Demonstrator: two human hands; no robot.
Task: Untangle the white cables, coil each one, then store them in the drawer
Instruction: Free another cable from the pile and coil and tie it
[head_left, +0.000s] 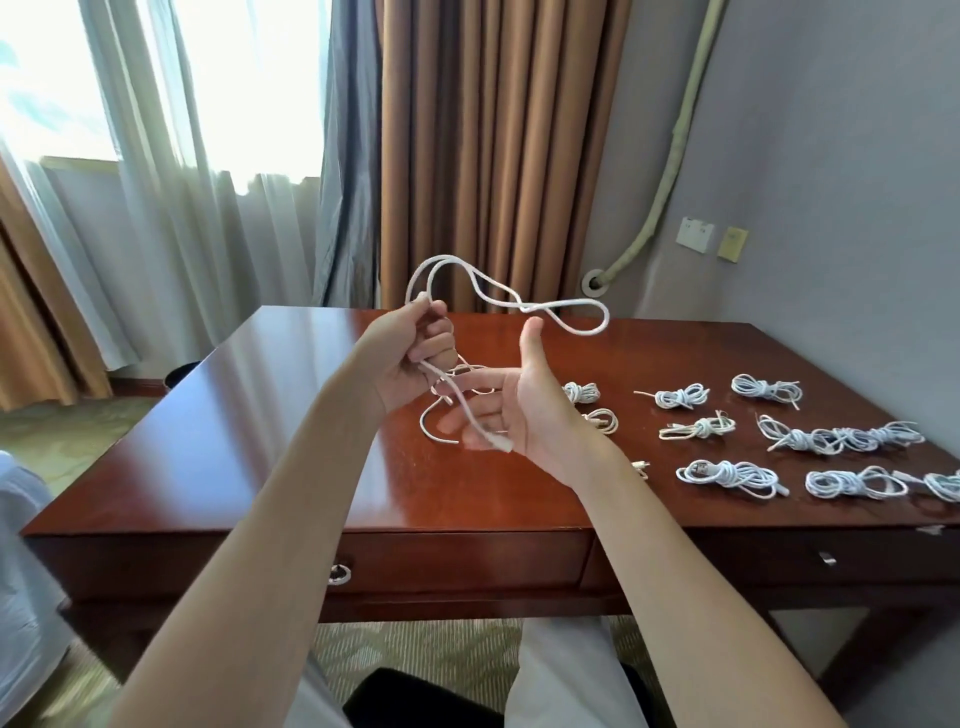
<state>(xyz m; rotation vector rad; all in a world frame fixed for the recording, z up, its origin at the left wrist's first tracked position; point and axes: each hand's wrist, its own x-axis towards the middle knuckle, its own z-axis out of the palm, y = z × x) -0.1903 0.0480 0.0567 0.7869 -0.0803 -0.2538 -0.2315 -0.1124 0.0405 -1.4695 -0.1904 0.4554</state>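
- We are mid-coil: our left hand grips the white cable above the table; our right hand is spread, plug end across its fingers.
- Next, we judge, wrap the far loop round.

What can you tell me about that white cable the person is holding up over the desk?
The thin, smooth white cable is loose, not coiled. The left hand grips it, and above that hand it arcs into open loops in the air. One end with a small white plug hangs down across the open right hand. It seems clear of the glossy red-brown wooden desk.
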